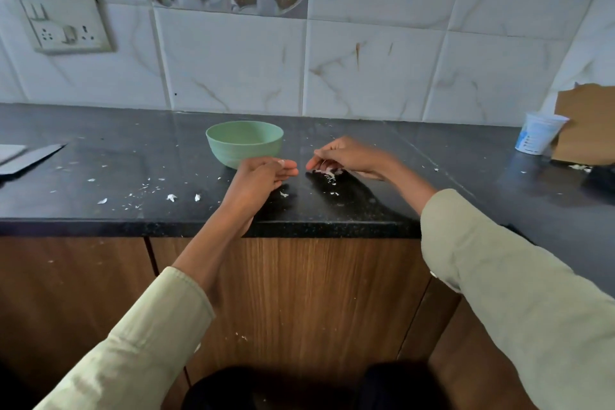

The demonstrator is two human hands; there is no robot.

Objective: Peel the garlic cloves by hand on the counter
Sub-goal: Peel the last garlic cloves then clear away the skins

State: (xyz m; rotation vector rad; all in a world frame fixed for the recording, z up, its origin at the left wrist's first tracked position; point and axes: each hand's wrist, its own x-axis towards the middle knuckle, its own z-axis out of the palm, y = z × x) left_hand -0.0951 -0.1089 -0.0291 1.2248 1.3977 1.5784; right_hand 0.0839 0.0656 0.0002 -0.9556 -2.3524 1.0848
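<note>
Both hands were out over the dark worktop (pixel 100 210), just in front of the green bowl (pixel 244 141). Right hand (pixel 346 156) was curled, fingertips down, pinching a small pale piece at the worktop surface: garlic clove or skin (pixel 327 172), too blurred to tell which. White flakes lay directly beneath it.

Left hand (pixel 263 176) sat just left of the right one, a small gap between them. Fingers were extended toward the right hand, loosely together; something small and pale showed at a fingertip, but I couldn't tell whether it was a nail or a scrap of skin. No clear grasp visible on that side. Left wrist crossed the front edge of the worktop.

Bowl stood upright behind the left hand, touching neither hand as far as visible; its contents were hidden by the rim.

Peel scraps (pixel 171 197) were scattered on the worktop to the left of the hands, more specks further left. A flat grey sheet (pixel 30 158) lay at the far left edge. White plastic cup (pixel 537 133) stood at the far right beside a torn piece of cardboard (pixel 589 123). Switch plate (pixel 66 22) was on the tiled wall, upper left. Both sleeves pale green.
</note>
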